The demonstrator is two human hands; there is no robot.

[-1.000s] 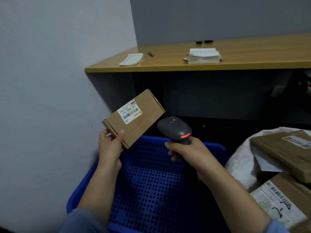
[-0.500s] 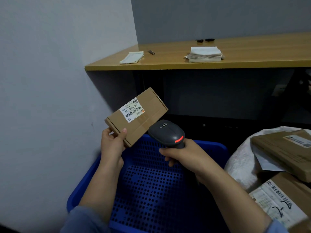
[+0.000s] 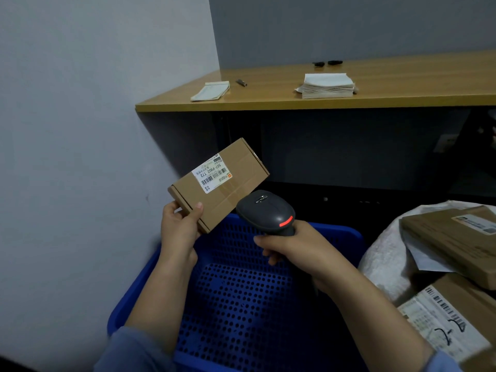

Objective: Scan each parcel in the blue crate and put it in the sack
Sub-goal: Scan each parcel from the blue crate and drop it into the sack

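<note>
Grey walls meet behind a wooden counter (image 3: 402, 87). Above the blue crate (image 3: 236, 312), the left hand (image 3: 179, 229) has its grip closed on the low corner of a tilted parcel (image 3: 236, 183), label up. The right hand (image 3: 298, 248) has its grip wrapped round a scanner (image 3: 265, 213) just beside the parcel. Other boxes (image 3: 456, 237) lie in the white sack (image 3: 383, 261).

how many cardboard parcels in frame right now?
3. The held parcel is in the left hand, above the blue crate. An upper parcel and a lower parcel lie on the white sack at right. More may be hidden inside it.
</note>
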